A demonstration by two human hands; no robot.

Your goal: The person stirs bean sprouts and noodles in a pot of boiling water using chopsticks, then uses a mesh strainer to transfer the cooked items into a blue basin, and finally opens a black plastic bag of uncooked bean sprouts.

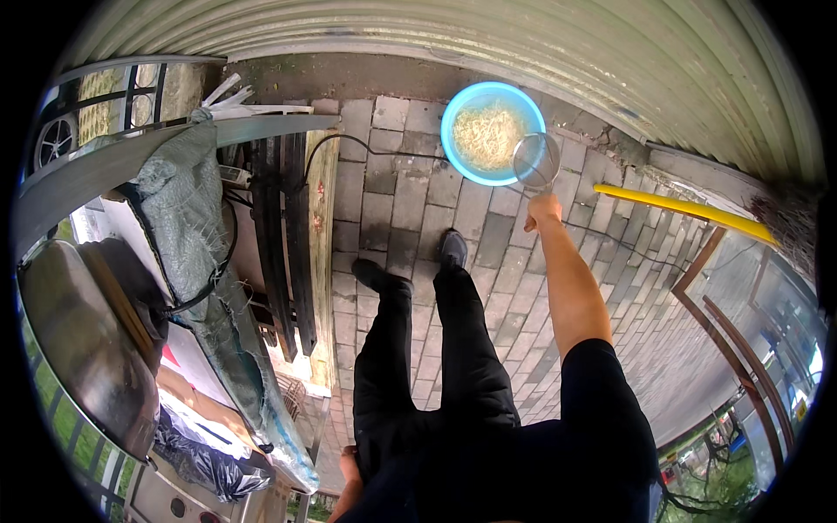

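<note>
A light-blue plastic basin (448,134) stands on the brick paving near the wall, with pale, noodle-like strands (487,134) lying in water in it. My right hand (543,210) is closed around the handle of a round mesh strainer (540,171). The strainer's head overlaps the basin's right rim; whether it touches the rim cannot be told. My left hand (350,463) hangs low beside my left thigh, partly cut off by my clothing, and its fingers are not clear enough to tell whether they hold anything.
A dark cable (402,154) runs over the paving behind the basin. At left are a woven plastic sack (186,216), a large metal pan (78,340) and black metal bars (274,229). A yellow pole (686,210) juts out at right. Corrugated metal (458,29) lines the far side.
</note>
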